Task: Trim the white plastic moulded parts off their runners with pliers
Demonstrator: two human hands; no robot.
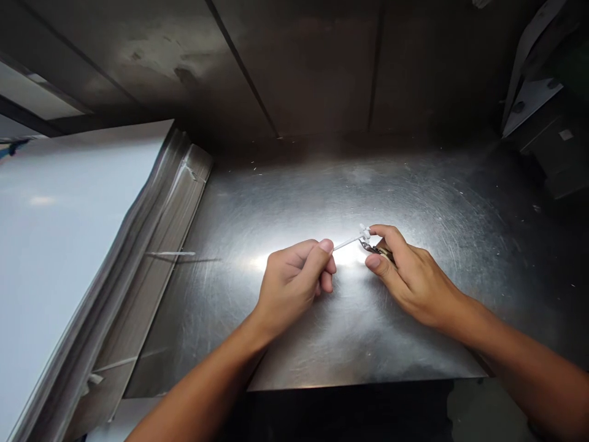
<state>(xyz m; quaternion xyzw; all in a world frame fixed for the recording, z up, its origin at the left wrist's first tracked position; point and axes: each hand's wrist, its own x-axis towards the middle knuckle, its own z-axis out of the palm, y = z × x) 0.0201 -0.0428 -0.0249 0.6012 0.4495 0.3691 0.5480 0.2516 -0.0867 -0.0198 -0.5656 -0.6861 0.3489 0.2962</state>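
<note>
My left hand (298, 273) is closed, pinching a thin white plastic strip (347, 242) between thumb and forefinger. The strip slants up to the right and carries a small, knobby white piece (365, 232) at its far end. My right hand (407, 270) holds small metal pliers (375, 248), their handles mostly hidden in the palm. Just below the knobby piece lie the plier jaws, and my right forefinger reaches to its edge. Whether the jaws touch the strip I cannot tell.
A scratched metal table (294, 190) lies under both hands. At the left stands a thick stack of large white-topped sheets (92, 202), with a thin white strip (177, 253) jutting from its side. A dark panelled wall (313, 67) rises behind; dark objects stand at right.
</note>
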